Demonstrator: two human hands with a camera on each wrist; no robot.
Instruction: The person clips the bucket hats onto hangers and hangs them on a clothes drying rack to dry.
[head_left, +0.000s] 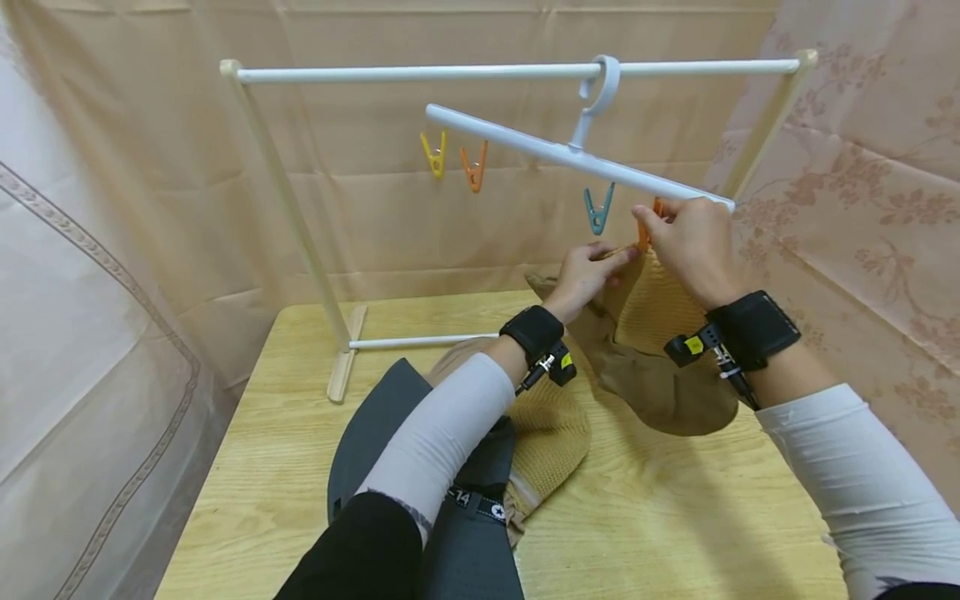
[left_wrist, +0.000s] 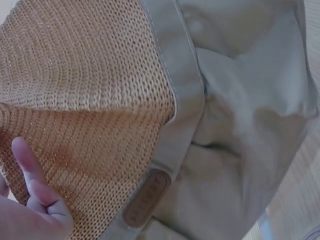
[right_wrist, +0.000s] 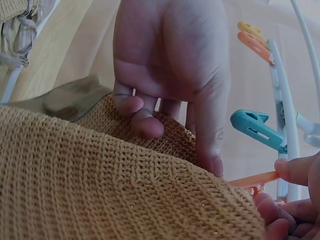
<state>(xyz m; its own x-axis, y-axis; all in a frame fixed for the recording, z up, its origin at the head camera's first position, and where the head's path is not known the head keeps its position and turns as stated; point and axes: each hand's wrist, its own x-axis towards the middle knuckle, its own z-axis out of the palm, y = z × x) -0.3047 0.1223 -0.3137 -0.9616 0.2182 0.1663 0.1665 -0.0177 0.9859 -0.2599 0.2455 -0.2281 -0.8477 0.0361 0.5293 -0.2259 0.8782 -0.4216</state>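
Note:
My left hand pinches the edge of a tan knit sun hat with a wide brown fabric brim. A leather patch shows on its band in the left wrist view. My right hand pinches an orange clothespin under the low right end of a white clip hanger. In the right wrist view the clothespin's tip meets the knit edge near my left fingertips; whether it bites the fabric I cannot tell. The hanger tilts down to the right.
A rack's white top bar carries the hanger. A teal clothespin, another orange one and a yellow one hang from it. On the wooden table lie a dark grey visor and another knit hat.

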